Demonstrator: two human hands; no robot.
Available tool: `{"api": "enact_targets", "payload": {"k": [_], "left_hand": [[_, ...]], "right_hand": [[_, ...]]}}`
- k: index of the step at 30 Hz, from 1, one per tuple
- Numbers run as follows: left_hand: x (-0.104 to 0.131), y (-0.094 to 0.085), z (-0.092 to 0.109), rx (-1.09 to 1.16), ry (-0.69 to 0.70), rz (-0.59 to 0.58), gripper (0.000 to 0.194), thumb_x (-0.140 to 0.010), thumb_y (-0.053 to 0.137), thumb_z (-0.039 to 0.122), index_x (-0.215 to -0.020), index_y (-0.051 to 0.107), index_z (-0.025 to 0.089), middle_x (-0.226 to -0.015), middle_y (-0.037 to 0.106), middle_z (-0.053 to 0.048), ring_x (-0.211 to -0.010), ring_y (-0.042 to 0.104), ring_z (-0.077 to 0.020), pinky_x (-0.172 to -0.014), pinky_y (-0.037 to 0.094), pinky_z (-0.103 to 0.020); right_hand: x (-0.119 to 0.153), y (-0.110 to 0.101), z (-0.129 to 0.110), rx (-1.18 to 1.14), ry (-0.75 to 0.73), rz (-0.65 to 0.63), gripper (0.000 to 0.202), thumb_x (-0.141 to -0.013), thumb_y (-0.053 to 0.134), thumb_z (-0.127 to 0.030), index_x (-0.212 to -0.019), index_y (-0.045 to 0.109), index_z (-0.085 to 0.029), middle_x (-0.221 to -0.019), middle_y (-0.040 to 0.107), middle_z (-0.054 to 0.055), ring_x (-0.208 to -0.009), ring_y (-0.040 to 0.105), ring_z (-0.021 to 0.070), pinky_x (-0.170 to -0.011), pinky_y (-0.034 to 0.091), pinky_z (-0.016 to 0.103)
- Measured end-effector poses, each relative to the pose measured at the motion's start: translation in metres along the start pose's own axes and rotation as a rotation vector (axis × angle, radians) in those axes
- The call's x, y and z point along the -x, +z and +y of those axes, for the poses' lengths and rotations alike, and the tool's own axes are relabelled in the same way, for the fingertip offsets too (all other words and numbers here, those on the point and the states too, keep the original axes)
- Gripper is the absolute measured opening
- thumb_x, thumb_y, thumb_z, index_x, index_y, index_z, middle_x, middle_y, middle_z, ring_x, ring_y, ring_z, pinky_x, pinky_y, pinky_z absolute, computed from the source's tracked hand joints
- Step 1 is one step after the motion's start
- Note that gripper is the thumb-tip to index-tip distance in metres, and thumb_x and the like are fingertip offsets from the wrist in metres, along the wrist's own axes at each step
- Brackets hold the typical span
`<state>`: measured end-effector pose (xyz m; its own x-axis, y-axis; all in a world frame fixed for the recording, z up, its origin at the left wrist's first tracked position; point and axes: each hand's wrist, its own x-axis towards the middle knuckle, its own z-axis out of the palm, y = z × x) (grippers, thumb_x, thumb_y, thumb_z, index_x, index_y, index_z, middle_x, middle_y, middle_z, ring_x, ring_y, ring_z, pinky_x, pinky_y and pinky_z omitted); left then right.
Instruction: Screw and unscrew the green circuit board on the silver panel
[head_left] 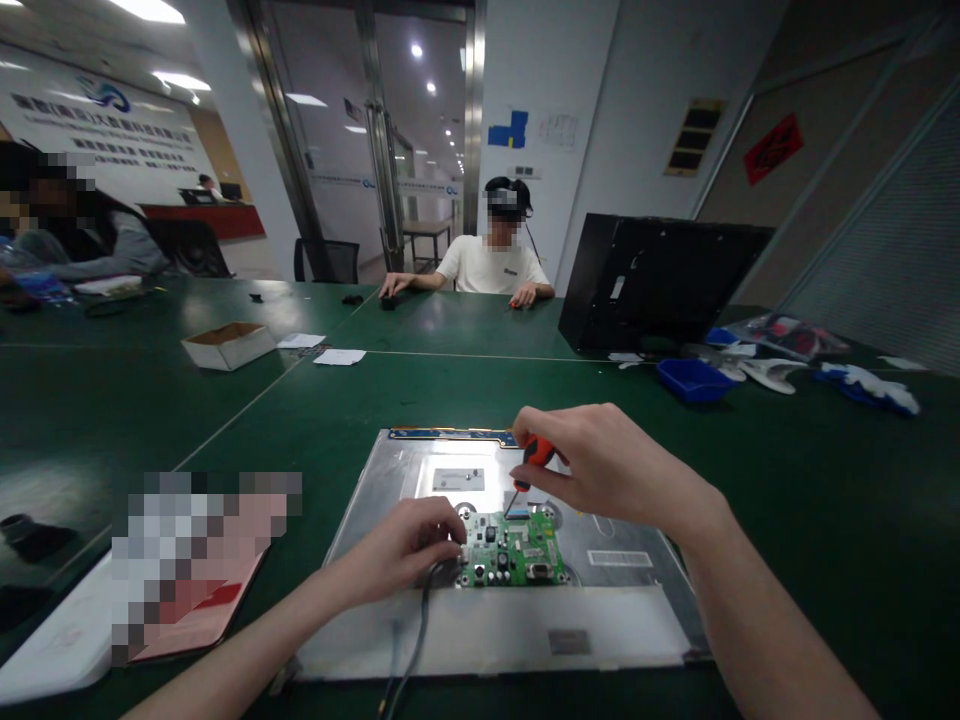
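Observation:
A silver metal panel (510, 630) lies flat on the green table in front of me, with a green circuit board (514, 548) on its middle. My right hand (577, 450) grips a red and black screwdriver (537, 455), whose thin shaft slants down to the board's upper edge. At the board's left edge is my left hand (427, 535), fingers curled together near a black cable (421, 625); what its fingertips hold, if anything, is hidden. The cable runs down over the panel's front edge. Along the panel's far edge sits a narrow blue strip board (450, 435).
A pinkish tablet-like object (225, 600) and a white item (67, 640) lie at the left. Farther back are an open box (229, 345), papers (339, 356), a large black monitor (660, 280) and a blue tray (694, 380). A person in white (491, 265) sits opposite.

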<state>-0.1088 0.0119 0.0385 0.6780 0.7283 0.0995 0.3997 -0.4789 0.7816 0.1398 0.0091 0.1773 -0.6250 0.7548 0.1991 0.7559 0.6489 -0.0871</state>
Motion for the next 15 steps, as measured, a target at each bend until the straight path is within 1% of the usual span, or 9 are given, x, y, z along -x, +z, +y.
{"api": "enact_targets", "payload": {"k": [3,5,9,12,15], "left_hand": [[0.001,0.005,0.003,-0.059,0.024,-0.015,0.008,-0.091,0.058,0.024,-0.088,0.062,0.018,-0.08,0.058,0.0,-0.071,0.053,-0.014,-0.065,0.04,-0.026],[0.001,0.009,0.004,-0.106,0.049,-0.031,0.008,-0.09,0.06,0.025,-0.086,0.063,0.019,-0.079,0.058,0.0,-0.074,0.052,-0.0154,-0.067,0.039,-0.027],[0.002,0.016,0.002,-0.134,0.095,-0.06,0.007,-0.09,0.06,0.026,-0.088,0.062,0.019,-0.086,0.058,-0.002,-0.083,0.052,-0.0184,-0.072,0.039,-0.029],[0.002,0.016,0.0,-0.141,0.1,-0.06,0.005,-0.09,0.058,0.022,-0.089,0.062,0.019,-0.088,0.057,-0.003,-0.085,0.052,-0.0191,-0.074,0.039,-0.03],[0.003,0.014,0.002,-0.143,0.086,-0.066,0.004,-0.087,0.06,0.02,-0.091,0.062,0.02,-0.09,0.056,-0.003,-0.086,0.052,-0.0191,-0.075,0.039,-0.03]], "right_hand": [[0.001,-0.001,-0.002,0.001,-0.009,-0.007,0.014,-0.086,0.062,-0.031,-0.095,0.055,-0.023,-0.079,0.067,-0.004,-0.063,0.057,0.0125,-0.056,0.031,0.026],[0.0,0.0,-0.003,0.0,-0.03,-0.007,0.015,-0.086,0.062,-0.031,-0.095,0.054,-0.023,-0.079,0.067,-0.004,-0.064,0.057,0.0124,-0.056,0.031,0.026],[-0.003,0.003,-0.003,-0.002,-0.067,-0.006,0.015,-0.086,0.063,-0.031,-0.095,0.053,-0.023,-0.079,0.067,-0.004,-0.065,0.057,0.0123,-0.057,0.031,0.026],[-0.003,0.004,-0.003,-0.001,-0.082,-0.003,0.014,-0.087,0.061,-0.031,-0.094,0.053,-0.022,-0.08,0.067,-0.003,-0.066,0.058,0.013,-0.057,0.031,0.026],[-0.003,0.003,-0.003,-0.004,-0.091,-0.009,0.014,-0.087,0.06,-0.031,-0.094,0.052,-0.022,-0.081,0.067,-0.003,-0.067,0.058,0.0133,-0.057,0.032,0.026]]}}
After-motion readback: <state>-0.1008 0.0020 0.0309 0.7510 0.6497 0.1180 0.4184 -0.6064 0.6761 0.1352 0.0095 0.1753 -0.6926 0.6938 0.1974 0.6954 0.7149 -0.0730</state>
